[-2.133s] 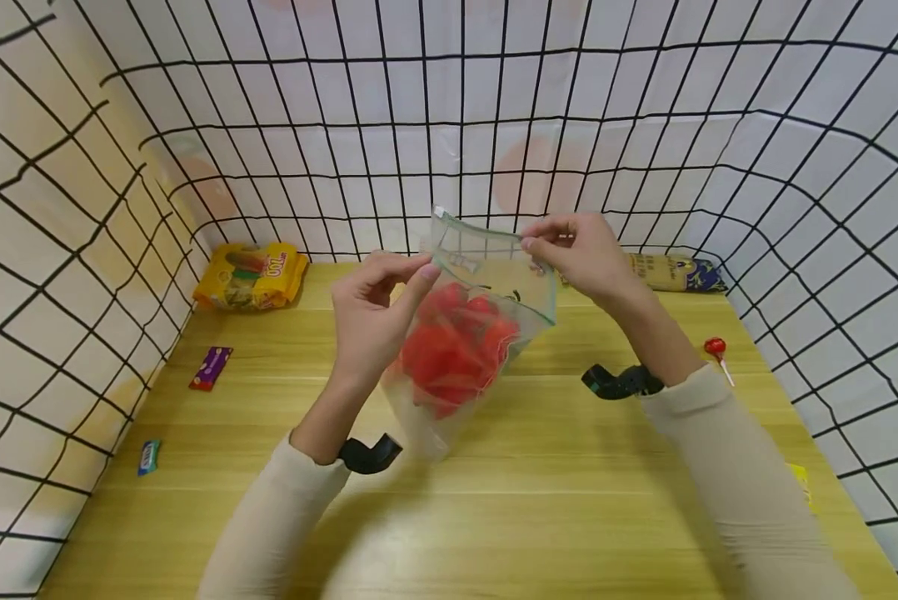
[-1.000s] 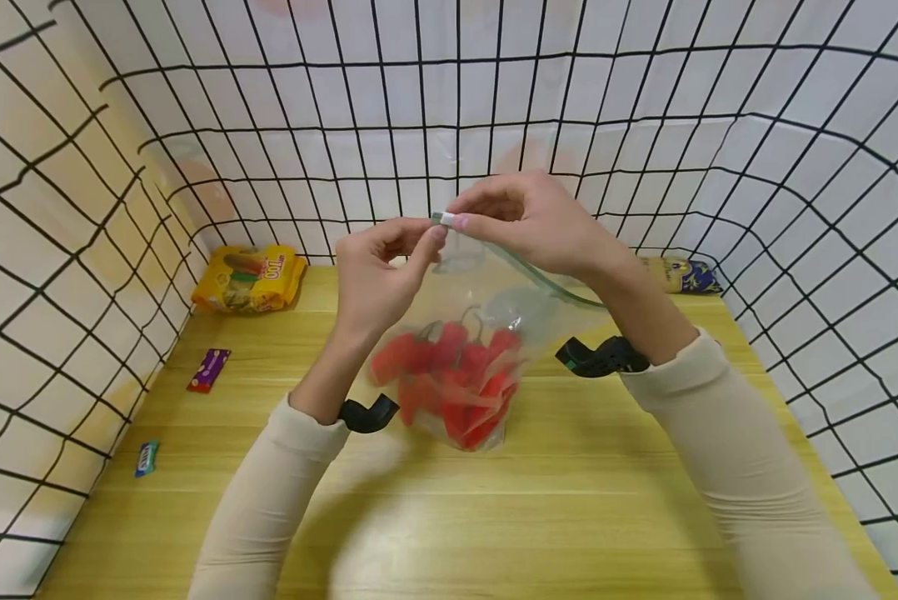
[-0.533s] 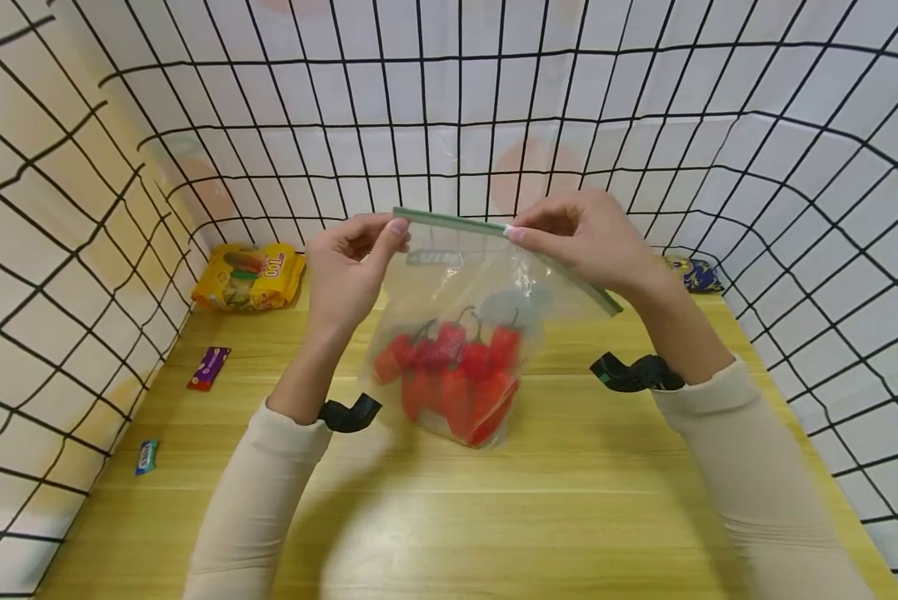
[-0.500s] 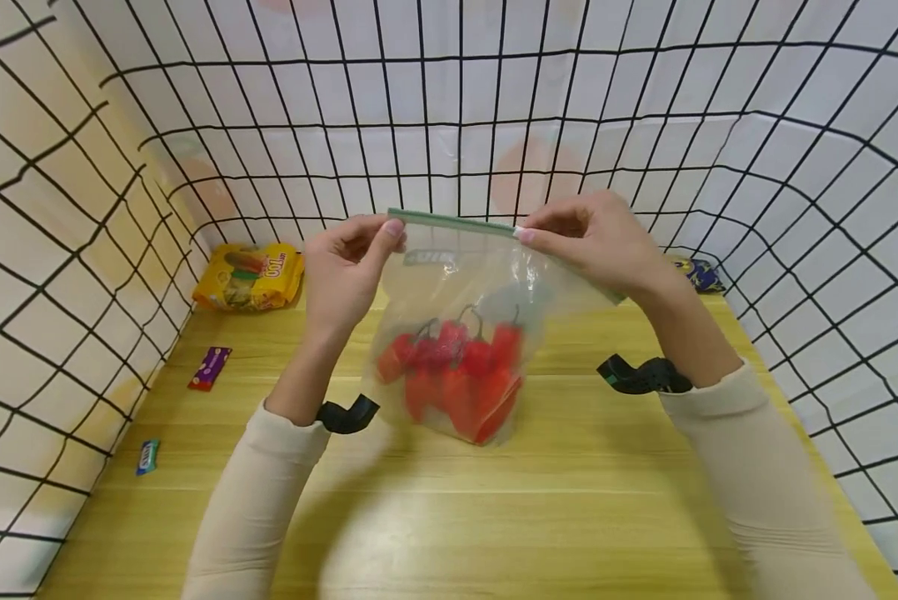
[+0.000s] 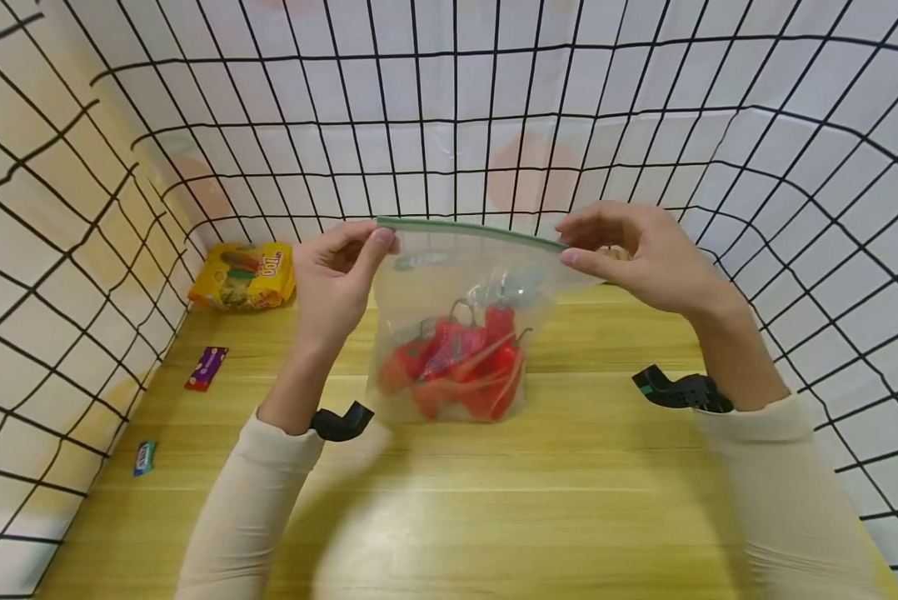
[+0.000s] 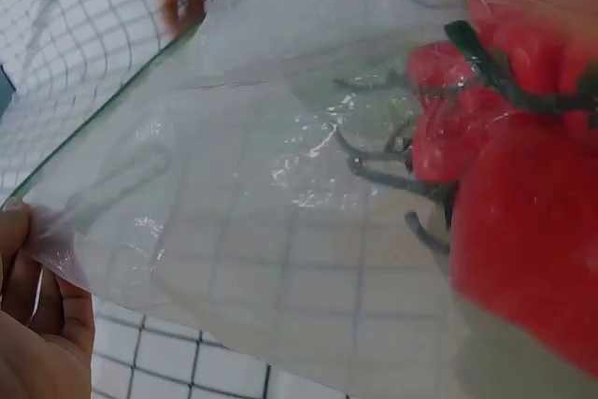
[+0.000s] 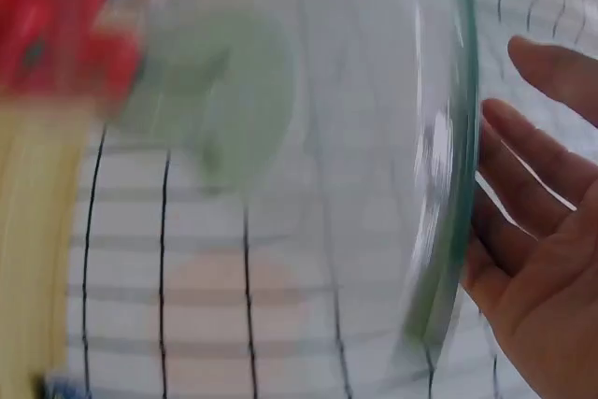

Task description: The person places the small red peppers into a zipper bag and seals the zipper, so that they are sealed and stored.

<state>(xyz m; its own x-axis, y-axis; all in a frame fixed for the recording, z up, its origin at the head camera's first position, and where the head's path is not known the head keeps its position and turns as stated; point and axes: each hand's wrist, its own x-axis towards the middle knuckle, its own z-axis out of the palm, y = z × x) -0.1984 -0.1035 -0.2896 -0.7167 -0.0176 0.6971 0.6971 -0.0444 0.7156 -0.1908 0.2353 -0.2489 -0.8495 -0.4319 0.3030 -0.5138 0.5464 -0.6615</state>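
A clear zip bag (image 5: 449,279) hangs upright over the table, with several red peppers (image 5: 486,358) on dark stems in its lower part. A pinkish shiny patch shows among them. Along the bag's top, the green zip strip (image 5: 471,231) runs as one line between the hands. My left hand (image 5: 336,279) pinches the strip's left end between thumb and fingers. At the right end is my right hand (image 5: 647,258); in the right wrist view its fingers (image 7: 528,151) lie loosely against the strip, thumb apart from it. The white slider is out of sight.
A yellow food packet (image 5: 242,277) lies at the back left of the wooden table (image 5: 494,517). Nearer on that side are a purple wrapped bar (image 5: 207,368) and a small blue sweet (image 5: 145,457). A black wire grid (image 5: 434,125) encloses the back and sides.
From the left corner, my right hand has moved rightward along the strip, and its thumb has parted from it. The bag's gaping mouth has become a single line. My left hand shifted slightly left.
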